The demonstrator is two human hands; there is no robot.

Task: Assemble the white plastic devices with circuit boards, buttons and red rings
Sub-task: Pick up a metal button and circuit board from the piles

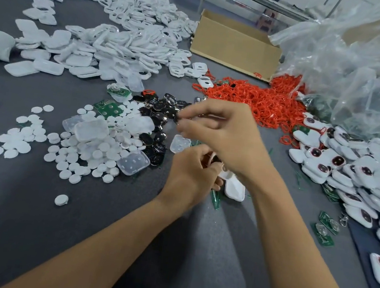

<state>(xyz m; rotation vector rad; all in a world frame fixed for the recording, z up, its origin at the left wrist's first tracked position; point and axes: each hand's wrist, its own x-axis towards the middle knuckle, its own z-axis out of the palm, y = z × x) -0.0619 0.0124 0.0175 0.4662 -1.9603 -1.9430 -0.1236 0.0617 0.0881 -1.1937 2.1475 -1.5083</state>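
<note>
My left hand (192,173) is closed around a white plastic shell (234,185) with a bit of red showing inside the fingers. My right hand (220,133) reaches over it toward the pile of black buttons (161,115), thumb and forefinger pinched on a small dark button; the fingers are blurred. A green circuit board (216,198) lies under the left hand. Red rings (259,100) are heaped behind the hands. White round discs (72,151) are scattered at the left. Finished white devices (364,175) are stacked at the right.
Big heaps of white shells (115,41) cover the far left of the grey table. A cardboard box (236,44) stands at the back, clear plastic bags (358,65) at the right. Clear rubber pads (132,162) and loose green boards (109,107) lie among the discs.
</note>
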